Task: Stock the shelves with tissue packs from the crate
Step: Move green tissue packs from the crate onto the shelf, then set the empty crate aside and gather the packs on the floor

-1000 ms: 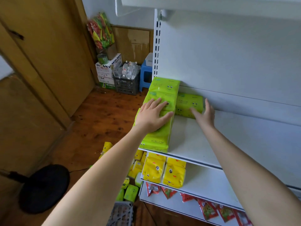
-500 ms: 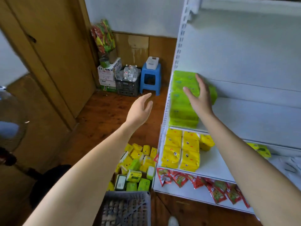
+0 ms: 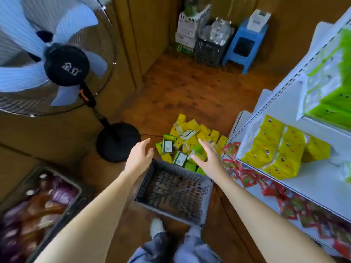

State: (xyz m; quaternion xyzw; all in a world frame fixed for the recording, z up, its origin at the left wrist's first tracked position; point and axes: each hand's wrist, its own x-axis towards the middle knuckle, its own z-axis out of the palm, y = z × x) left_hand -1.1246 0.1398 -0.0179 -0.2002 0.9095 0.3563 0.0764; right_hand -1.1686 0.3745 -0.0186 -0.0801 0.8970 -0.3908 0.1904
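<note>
You stand on a wooden floor (image 3: 190, 88), with a fan (image 3: 66, 63) on your left and white shelves (image 3: 321, 184) on your right. A grey crate (image 3: 206, 196) sits at your feet, and tissue packs (image 3: 190, 137) are heaped just beyond it. Your left hand (image 3: 139, 158) and right hand (image 3: 209, 161) hover above the crate's far edge, fingers spread, holding nothing. The bin (image 3: 76, 188) at lower left is blurred.

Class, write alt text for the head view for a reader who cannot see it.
An open left hand and open right hand, holding nothing, reach down over a grey crate toward a pile of yellow and green tissue packs on the floor. At right, white shelves hold yellow packs and green packs; a standing fan is at left.
</note>
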